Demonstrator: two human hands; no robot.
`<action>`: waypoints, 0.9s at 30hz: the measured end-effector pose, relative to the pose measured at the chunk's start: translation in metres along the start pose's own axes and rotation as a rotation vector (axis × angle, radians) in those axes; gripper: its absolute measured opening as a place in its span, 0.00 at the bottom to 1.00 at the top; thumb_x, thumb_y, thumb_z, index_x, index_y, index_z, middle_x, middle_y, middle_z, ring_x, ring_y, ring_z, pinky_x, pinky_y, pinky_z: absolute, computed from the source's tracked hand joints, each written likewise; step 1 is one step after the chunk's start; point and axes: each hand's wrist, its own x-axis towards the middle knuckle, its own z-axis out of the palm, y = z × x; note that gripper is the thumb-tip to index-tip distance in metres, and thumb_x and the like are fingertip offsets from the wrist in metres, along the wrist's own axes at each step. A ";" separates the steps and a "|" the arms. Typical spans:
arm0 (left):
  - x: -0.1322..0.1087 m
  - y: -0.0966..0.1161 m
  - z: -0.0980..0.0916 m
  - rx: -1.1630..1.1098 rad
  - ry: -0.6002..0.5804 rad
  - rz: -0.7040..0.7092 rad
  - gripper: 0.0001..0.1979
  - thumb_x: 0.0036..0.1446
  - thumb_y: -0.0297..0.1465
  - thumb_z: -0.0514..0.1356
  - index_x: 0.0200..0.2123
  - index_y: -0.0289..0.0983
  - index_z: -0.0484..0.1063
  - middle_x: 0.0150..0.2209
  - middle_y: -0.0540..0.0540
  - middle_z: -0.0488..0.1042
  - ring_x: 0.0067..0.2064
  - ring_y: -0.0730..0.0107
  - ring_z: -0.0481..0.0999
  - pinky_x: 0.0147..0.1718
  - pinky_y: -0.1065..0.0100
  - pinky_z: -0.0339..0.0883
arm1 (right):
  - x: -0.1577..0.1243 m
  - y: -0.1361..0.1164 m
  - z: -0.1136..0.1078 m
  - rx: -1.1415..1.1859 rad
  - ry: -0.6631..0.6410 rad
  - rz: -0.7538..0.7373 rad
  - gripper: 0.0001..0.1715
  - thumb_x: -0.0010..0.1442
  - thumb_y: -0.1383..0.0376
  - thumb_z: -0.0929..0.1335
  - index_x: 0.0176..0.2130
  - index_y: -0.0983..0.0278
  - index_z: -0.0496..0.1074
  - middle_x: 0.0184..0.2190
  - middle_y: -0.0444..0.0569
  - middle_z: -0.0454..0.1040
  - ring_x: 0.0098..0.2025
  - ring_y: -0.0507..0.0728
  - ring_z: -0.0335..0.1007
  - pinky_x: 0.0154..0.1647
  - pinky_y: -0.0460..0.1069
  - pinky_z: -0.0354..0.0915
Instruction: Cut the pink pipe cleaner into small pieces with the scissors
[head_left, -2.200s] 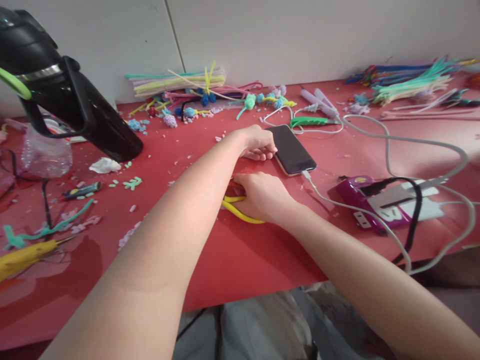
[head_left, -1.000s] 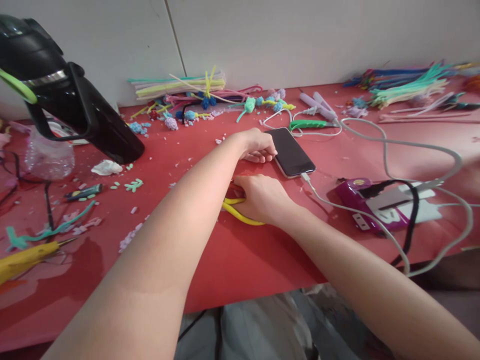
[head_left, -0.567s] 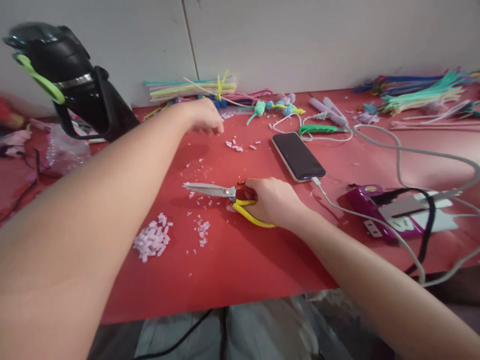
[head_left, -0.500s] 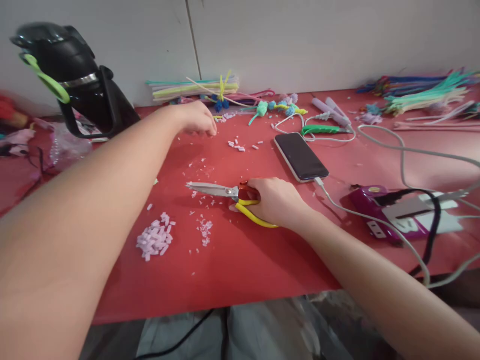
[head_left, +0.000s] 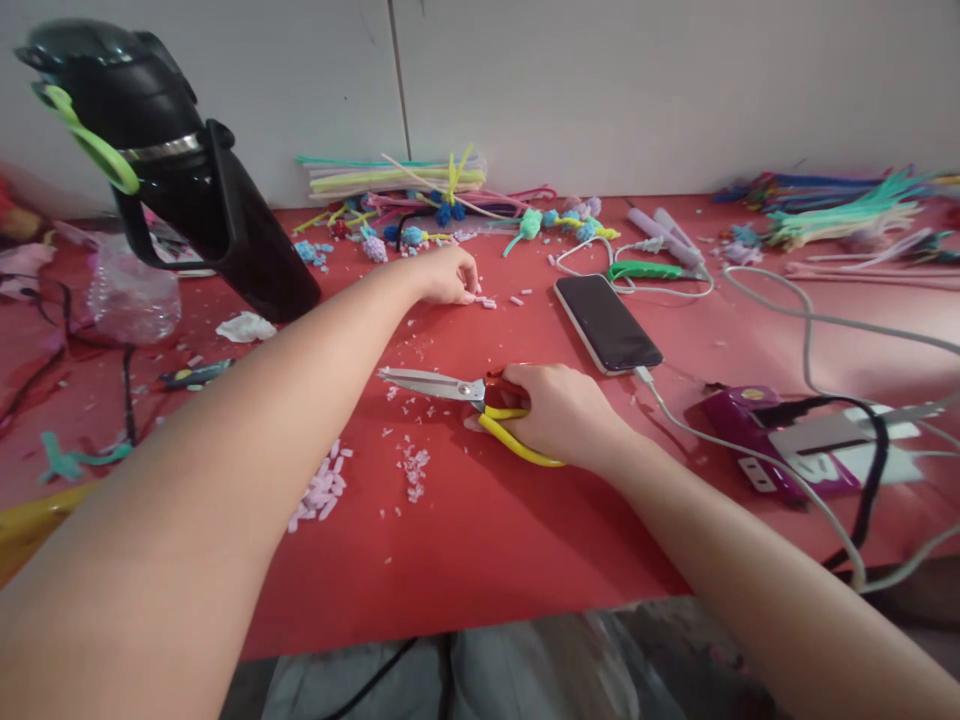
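My right hand [head_left: 559,412] is closed round the yellow and red handles of a pair of scissors [head_left: 439,384], whose nearly closed blades point left above the red table [head_left: 480,540]. Farther back, my left hand [head_left: 452,276] reaches forward with bent fingers. Its fingertips are down at a few small pale purple pieces [head_left: 487,303]; whether one is pinched between them is hidden. Partly behind my left forearm lies a pile of similar purple pieces [head_left: 321,492]. Fine purple scraps [head_left: 414,470] are scattered below the blades.
A black bottle [head_left: 259,230] stands at left. A phone [head_left: 607,322] on a white cable lies right of centre, near a purple power strip [head_left: 780,440]. Bundles of pipe cleaners [head_left: 397,180] line the wall, with a green-handled tool [head_left: 652,271] and a glue gun [head_left: 670,235].
My left hand has moved right and slightly nearer, down to the small purple pieces. My right hand still holds the scissors in about the same place. The view has shifted slightly.
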 end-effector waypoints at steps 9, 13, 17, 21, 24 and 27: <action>-0.056 -0.005 -0.034 -0.176 0.434 -0.065 0.02 0.56 0.27 0.63 0.34 0.35 0.75 0.31 0.45 0.79 0.33 0.68 0.77 0.39 0.64 0.70 | -0.001 0.002 -0.007 0.047 -0.052 0.066 0.30 0.49 0.38 0.70 0.26 0.59 0.62 0.22 0.45 0.67 0.24 0.54 0.59 0.24 0.49 0.49; -0.142 0.000 -0.032 -0.344 0.637 0.038 0.03 0.56 0.29 0.65 0.33 0.36 0.74 0.30 0.49 0.78 0.32 0.72 0.78 0.39 0.67 0.73 | -0.001 0.008 -0.017 0.142 -0.024 0.123 0.32 0.50 0.37 0.69 0.23 0.59 0.59 0.20 0.43 0.61 0.22 0.51 0.53 0.23 0.49 0.48; -0.200 0.010 0.000 -0.518 0.584 0.059 0.07 0.54 0.33 0.68 0.33 0.37 0.74 0.32 0.49 0.80 0.34 0.70 0.81 0.38 0.69 0.76 | -0.002 0.008 -0.026 0.307 -0.098 0.158 0.34 0.48 0.39 0.73 0.23 0.60 0.56 0.18 0.38 0.53 0.21 0.49 0.47 0.22 0.49 0.46; -0.210 0.022 0.027 -0.619 0.499 0.057 0.08 0.54 0.32 0.68 0.34 0.37 0.72 0.33 0.48 0.81 0.36 0.70 0.82 0.38 0.71 0.77 | -0.005 -0.001 -0.022 0.728 -0.165 0.059 0.30 0.49 0.43 0.74 0.26 0.60 0.61 0.21 0.39 0.61 0.24 0.50 0.58 0.25 0.47 0.54; -0.207 0.031 0.036 -0.600 0.405 0.106 0.08 0.57 0.32 0.66 0.37 0.38 0.69 0.35 0.49 0.81 0.38 0.70 0.83 0.37 0.72 0.76 | -0.007 -0.008 -0.012 0.987 -0.169 0.003 0.26 0.49 0.48 0.77 0.27 0.61 0.63 0.25 0.43 0.70 0.29 0.54 0.69 0.32 0.49 0.63; -0.207 0.037 0.039 -0.498 0.348 0.137 0.08 0.59 0.31 0.64 0.39 0.40 0.68 0.36 0.49 0.81 0.40 0.70 0.83 0.36 0.73 0.75 | -0.010 -0.013 -0.005 1.087 -0.120 -0.005 0.25 0.47 0.52 0.79 0.29 0.61 0.63 0.28 0.45 0.75 0.31 0.55 0.72 0.34 0.50 0.66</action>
